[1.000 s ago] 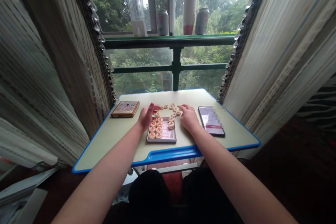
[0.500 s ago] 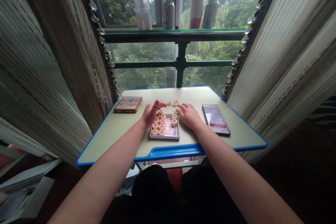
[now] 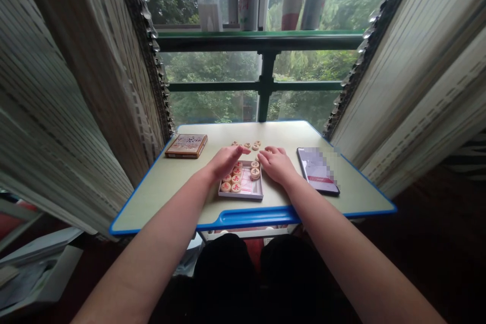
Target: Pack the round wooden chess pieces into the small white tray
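An open shallow box [image 3: 240, 197] lies near the middle of the table, with red-marked round pieces [image 3: 236, 179] in rows on its left side and a stack of pieces [image 3: 255, 172] at its right. My left hand [image 3: 227, 160] is over the box's far left corner, fingers pointing right, and hides some pieces. My right hand [image 3: 277, 163] rests just right of the box, fingers spread, its fingertips by a piece near the far right corner; what lies under them is partly hidden. Several loose pieces [image 3: 255, 147] lie beyond the box.
A closed brown box [image 3: 187, 146] lies at the table's left [image 3: 148, 197]. A phone [image 3: 317, 172] lies to the right. Cans [image 3: 248, 7] and stacked cups stand on the window ledge. Curtains hang at both sides.
The view has shifted a little. My left hand has moved right, over the box's far left corner, and loose pieces beyond it now show. My right hand has hardly moved.
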`<state>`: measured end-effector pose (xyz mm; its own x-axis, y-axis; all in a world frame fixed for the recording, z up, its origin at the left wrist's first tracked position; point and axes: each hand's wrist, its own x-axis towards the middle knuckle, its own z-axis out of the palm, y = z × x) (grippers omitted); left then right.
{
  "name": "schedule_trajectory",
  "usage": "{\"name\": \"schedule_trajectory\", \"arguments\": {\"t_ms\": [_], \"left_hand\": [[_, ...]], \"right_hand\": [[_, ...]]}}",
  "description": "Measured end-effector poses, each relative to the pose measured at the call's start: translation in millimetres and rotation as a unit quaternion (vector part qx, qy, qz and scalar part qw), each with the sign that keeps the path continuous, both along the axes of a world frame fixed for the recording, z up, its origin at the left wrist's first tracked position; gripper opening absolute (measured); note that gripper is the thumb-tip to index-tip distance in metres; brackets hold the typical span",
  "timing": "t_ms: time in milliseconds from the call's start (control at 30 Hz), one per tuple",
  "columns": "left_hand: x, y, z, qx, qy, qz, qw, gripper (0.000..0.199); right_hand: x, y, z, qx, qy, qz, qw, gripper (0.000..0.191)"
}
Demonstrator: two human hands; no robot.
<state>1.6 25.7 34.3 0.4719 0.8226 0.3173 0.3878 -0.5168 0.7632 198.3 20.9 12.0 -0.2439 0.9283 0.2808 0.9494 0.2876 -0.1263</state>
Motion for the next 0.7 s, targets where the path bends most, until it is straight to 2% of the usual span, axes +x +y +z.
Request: {"name": "schedule_trajectory", "arguments": {"t_ms": [167, 333, 567, 700], "left_hand": [[-5.2, 6.7, -4.3, -0.021, -0.061, 0.034, 0.997, 0.093], [-5.5, 5.4, -6.9, -0.043, -0.064, 0.034, 0.996, 0.094], [-1.1, 3.6, -10.1, -0.049, -0.031, 0.023, 0.998, 0.092], [-2.1, 6.1, -10.8, -0.048, -0.030, 0.038, 0.998, 0.092]], "right_hand": [[1.6, 1.2, -1.9, 0.009, 0.024, 0.005, 1.000, 0.042], [4.8, 0.1, -1.7, -0.012, 0.067, 0.019, 0.998, 0.042], [6.3, -3.2, 1.2, -0.006, 0.061, -0.050, 0.997, 0.041], [5.5, -3.3, 4.2, -0.002, 0.044, -0.087, 0.995, 0.040]]}}
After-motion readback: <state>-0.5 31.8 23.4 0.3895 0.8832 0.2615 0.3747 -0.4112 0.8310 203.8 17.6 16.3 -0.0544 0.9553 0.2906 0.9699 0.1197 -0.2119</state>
